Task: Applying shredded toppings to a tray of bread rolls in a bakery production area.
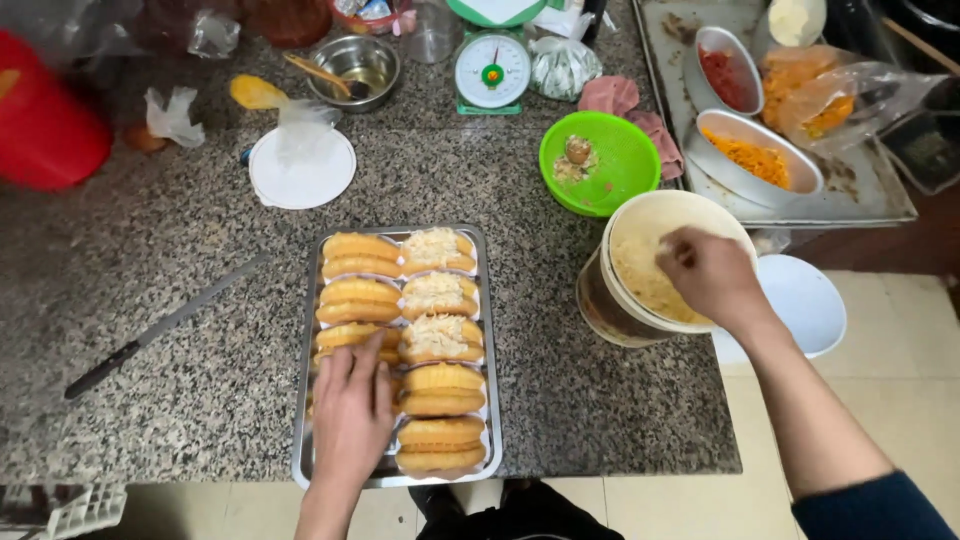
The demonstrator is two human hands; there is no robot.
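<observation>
A metal tray on the granite counter holds two columns of split golden buns in white paper. Three buns at the top of the right column are topped with pale shredded filling; the others look plain. My left hand lies flat over the lower left buns, fingers apart. My right hand reaches into a large round tub of pale shredded filling at the counter's right edge, fingertips pinched down in the filling.
A long knife lies left of the tray. Behind are a white lid, steel bowl, kitchen scale, green bowl, and a big tray with oval dishes of orange and red fillings. A red container stands far left.
</observation>
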